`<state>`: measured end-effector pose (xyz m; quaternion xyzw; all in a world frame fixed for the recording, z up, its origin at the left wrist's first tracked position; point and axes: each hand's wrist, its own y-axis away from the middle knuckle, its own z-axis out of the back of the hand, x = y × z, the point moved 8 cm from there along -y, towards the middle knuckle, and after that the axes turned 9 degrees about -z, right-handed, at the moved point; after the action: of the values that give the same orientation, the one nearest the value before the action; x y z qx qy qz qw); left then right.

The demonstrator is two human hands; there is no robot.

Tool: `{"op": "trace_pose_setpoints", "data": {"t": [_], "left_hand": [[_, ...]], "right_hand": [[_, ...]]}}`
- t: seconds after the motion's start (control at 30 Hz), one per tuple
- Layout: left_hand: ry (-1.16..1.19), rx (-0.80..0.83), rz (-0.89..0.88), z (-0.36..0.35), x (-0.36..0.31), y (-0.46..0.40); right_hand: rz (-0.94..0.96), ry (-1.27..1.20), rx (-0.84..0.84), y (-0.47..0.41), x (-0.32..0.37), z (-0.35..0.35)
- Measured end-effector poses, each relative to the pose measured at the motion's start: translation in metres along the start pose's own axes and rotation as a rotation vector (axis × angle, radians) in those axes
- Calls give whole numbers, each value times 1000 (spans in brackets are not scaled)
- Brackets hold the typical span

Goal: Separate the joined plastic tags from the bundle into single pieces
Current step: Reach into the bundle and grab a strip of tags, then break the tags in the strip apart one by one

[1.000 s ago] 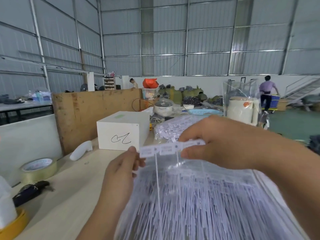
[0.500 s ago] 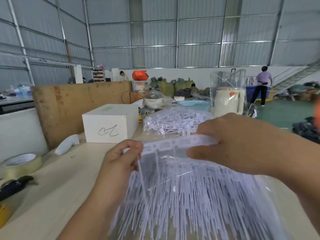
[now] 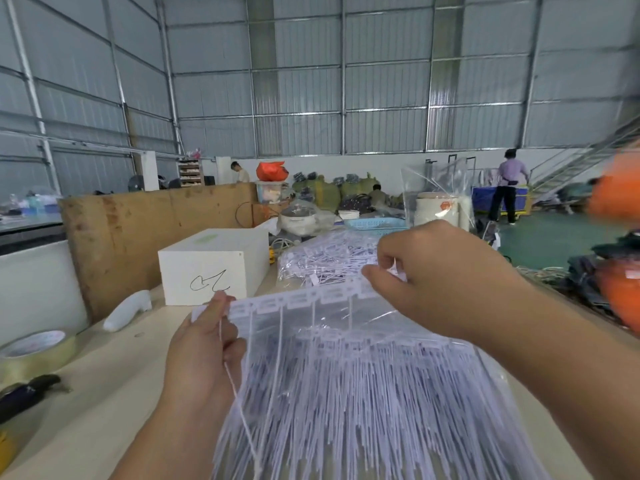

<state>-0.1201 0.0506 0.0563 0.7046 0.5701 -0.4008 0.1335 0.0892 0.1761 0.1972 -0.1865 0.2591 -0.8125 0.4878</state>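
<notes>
Head view of tag separation. The left hand (image 3: 204, 344) pinches the left end of a strip of joined plastic tags (image 3: 298, 301) between thumb and fingers, one thin tail running down past its palm. The right hand (image 3: 433, 275), at 2 o'clock from the left hand, has its fingers curled round the strip's right end, pinching it. The strip spans the gap between the two hands, tilted up toward the right, with its tails hanging toward 6 o'clock over the bundle of tags (image 3: 363, 403) in clear plastic on the pale surface (image 3: 104, 393). A second bag of tags (image 3: 325, 261) lies at 12 o'clock from the strip, just beside a white box (image 3: 211, 268) at 11 o'clock. A roll of clear tape (image 3: 34, 351) sits at 9 o'clock, well apart from the hands.
</notes>
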Motion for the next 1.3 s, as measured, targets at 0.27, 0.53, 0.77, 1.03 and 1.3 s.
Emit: {"op": "trace_pose_setpoints", "data": {"t": [0.27,0.53,0.77,1.03,1.3], "left_hand": [[-78,46,-22,-7,-2,0],[14,372,103,-40,5,-2],[-456,415,82,-40,39,-5],[-549,738,-9,-76,51,20],[-463,659,-67,-62,63,47]], "right_hand": [[78,278,-171,-6,8,16],[86,272,-297,-16,14,44],[-243,245,104,2,-72,-52],[-33,-455,273,45,-26,-128],[4,-645,168,55,-12,-127]]}}
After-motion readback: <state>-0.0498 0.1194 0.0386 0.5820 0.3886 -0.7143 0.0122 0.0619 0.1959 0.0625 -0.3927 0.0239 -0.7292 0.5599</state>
